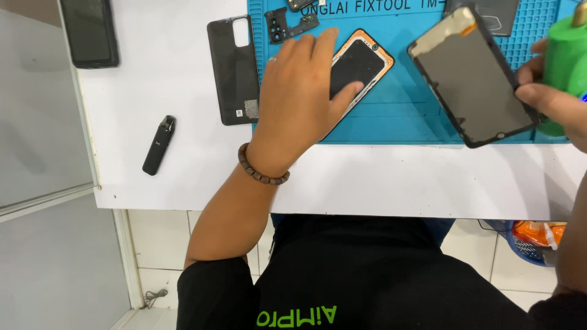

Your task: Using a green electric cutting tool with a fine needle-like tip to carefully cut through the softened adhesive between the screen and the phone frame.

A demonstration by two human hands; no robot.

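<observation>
My left hand (302, 91) lies flat on a phone body with an orange rim (361, 61) that rests on the blue work mat (397, 116). Its fingers cover the phone's left part, and a brown bead bracelet sits on the wrist. At the right edge, my right hand (553, 98) holds a dark phone screen panel (474, 76) by its lower right edge, tilted above the mat. A green bottle (565, 58) stands against the same hand; whether the fingers grip it too is unclear.
A black phone back cover (233, 70) lies on the white table left of the mat. A small black stick-shaped device (159, 145) lies further left. A dark phone (90, 32) sits at the top left. Small black camera-frame parts (287, 24) rest on the mat's top.
</observation>
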